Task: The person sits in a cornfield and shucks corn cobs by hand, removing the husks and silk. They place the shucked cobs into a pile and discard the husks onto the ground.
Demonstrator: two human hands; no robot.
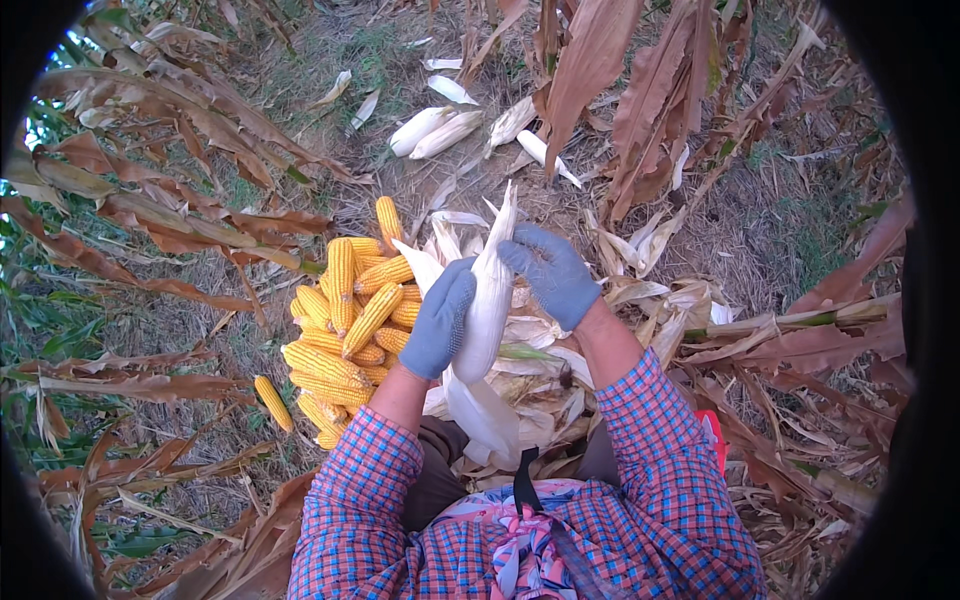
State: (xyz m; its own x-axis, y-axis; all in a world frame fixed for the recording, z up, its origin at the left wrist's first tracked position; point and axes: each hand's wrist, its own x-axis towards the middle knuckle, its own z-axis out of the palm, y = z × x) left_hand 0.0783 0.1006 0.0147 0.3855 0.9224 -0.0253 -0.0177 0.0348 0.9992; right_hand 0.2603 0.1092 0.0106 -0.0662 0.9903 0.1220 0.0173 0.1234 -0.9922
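Observation:
An ear of corn in its pale husk (487,298) stands tilted in front of me, its pointed tip away from me. My left hand (441,320), in a grey work glove, is closed around its left side. At its upper right, my gloved right hand (556,276) has its fingers closed on the husk near the tip. Loose husk (484,410) hangs below the ear toward my lap. The kernels of this ear are hidden. Just left of my left hand lies a pile of husked yellow corn ears (345,345).
One yellow ear (272,403) lies apart at the pile's left. Ahead on the ground are several ears in husk (447,133). Stripped husks (650,300) are heaped under and right of my hands. Dry corn stalks (180,205) lean in from both sides.

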